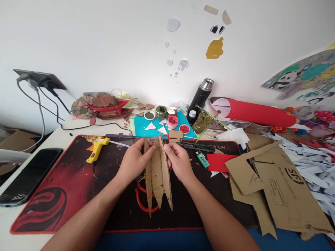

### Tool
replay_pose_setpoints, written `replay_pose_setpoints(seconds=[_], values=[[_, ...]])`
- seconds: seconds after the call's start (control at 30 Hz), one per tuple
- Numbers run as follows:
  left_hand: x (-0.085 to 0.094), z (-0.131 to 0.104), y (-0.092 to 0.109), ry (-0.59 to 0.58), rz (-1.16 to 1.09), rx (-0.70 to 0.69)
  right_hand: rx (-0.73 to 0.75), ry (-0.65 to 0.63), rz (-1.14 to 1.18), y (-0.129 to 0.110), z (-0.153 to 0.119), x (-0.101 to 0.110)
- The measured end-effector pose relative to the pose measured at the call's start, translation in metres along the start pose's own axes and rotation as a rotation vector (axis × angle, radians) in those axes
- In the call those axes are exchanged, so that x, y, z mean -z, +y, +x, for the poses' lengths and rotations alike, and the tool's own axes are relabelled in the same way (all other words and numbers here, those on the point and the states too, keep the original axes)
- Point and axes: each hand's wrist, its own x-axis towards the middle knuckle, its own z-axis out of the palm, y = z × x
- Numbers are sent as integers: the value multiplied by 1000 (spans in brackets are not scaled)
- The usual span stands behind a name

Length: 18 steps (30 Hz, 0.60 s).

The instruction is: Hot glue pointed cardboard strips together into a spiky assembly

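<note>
A long cardboard shape (pixel 157 177) with pointed ends, made of a flat middle strip and two side strips standing up along it, is held over the dark desk mat. My left hand (pixel 136 157) pinches its left side strip, thumb on the inside. On the right side strip, my right hand (pixel 179 160) grips with thumb and bent fingers. Beneath the cardboard, the red-handled scissors (pixel 138 198) lie on the mat, partly hidden.
A yellow glue gun (pixel 97 149) lies left on the mat, near a black phone (pixel 31 174). Paint jars (pixel 161 112), a black thermos (pixel 201 97) and a brush jar (pixel 201 123) stand behind. Cardboard pieces (pixel 288 195) and a green cutter box (pixel 202 159) are right.
</note>
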Motion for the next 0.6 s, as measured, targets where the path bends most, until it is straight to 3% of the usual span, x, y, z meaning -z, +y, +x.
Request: replay_pose_setpoints(seconds=[0.6], values=[[1,-5,1,-2,-141,-14,-4,25,33,0,-2,1]])
